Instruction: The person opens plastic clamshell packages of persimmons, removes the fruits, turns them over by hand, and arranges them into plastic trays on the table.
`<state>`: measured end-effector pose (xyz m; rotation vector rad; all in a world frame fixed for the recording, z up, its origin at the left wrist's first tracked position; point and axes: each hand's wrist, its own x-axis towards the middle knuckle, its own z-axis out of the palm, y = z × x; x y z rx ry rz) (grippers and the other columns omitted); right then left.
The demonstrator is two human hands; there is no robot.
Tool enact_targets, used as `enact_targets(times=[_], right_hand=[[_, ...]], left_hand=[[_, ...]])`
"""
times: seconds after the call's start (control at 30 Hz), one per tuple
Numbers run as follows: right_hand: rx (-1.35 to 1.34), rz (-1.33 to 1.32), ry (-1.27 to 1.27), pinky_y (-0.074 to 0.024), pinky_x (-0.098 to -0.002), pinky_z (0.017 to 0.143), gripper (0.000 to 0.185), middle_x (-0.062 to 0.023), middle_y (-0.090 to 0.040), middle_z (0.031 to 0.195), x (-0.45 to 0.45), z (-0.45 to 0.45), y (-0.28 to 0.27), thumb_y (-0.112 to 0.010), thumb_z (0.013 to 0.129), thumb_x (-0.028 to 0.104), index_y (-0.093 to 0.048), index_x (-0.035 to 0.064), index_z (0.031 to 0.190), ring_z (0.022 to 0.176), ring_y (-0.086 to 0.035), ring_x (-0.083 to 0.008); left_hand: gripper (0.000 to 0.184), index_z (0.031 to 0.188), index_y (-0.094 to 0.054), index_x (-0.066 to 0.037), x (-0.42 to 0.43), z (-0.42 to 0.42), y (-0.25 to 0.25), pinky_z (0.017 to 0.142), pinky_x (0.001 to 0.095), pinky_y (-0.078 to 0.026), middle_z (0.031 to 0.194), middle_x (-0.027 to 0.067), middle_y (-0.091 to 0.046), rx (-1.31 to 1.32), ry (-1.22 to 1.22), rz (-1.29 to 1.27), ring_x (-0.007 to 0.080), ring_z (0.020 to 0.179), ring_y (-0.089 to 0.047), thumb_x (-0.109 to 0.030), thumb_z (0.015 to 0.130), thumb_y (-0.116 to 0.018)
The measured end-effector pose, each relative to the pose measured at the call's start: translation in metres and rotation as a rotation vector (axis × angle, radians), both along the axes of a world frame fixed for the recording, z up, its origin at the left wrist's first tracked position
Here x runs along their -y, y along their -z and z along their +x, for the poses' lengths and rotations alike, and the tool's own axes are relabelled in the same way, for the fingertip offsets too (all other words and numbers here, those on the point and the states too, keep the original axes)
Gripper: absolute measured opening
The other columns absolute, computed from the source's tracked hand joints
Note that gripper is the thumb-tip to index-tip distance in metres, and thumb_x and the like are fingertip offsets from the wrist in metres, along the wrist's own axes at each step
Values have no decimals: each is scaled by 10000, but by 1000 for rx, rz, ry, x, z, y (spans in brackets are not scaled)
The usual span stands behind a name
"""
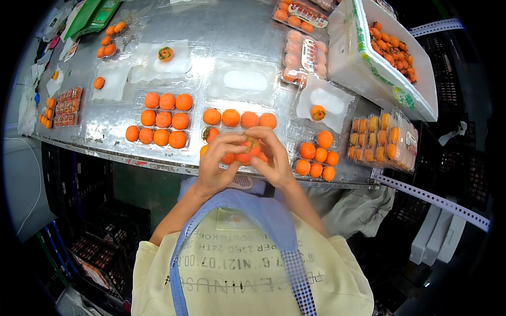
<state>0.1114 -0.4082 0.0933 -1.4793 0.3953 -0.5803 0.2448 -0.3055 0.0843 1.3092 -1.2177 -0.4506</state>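
Observation:
In front of my chest, over the table edge, both hands hold one orange persimmon point(246, 154) with its green-brown calyx showing. My left hand point(215, 164) curls its fingers and thumb on its left side. My right hand point(273, 160) grips it from the right. Just beyond and partly hidden by the hands is a clear plastic pack with several persimmons point(231, 118), its lid point(245, 81) lying open behind. One persimmon point(211, 135) beside my left fingers has its calyx side showing.
Open packs of persimmons stand left point(164, 119) and right point(320, 154) on the metal table point(105, 138). Closed packs point(382, 139) and a white foam box point(363, 58) of persimmons are at right. A green scale point(98, 18) sits far left; black crates point(108, 247) lie below.

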Motion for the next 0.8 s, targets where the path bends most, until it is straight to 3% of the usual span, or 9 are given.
enact_targets(times=[0.43,0.63,0.8], right_hand=[[-21,-5,-9,-458,-343,930,479,-121,-448,1181,0,-1,-1,-567,769,25,-461,15,1236,1138,-474,-218],[-16,12,-37,-474,-323,878,554,-131,-441,1241,-1,-4,-2,-576,763,16,-425,10,1295,1143,-469,-210],[-72,33,13,-488,-290,802,593,-131,-467,1250,-9,-6,1,-667,775,93,-416,4,1305,1112,-492,-192]], left_hand=[[399,1005,-572,-30,-1,0,1,845,338,-488,1116,141,-579,12,-3,41,284,1034,-573,131,647,-646],[382,1074,-504,5,-4,-7,6,947,339,-490,1196,134,-472,-506,64,119,217,1130,-517,134,741,-642],[401,1086,-500,16,-3,-16,7,943,350,-495,1196,134,-469,-696,0,129,218,1149,-501,144,732,-636]])
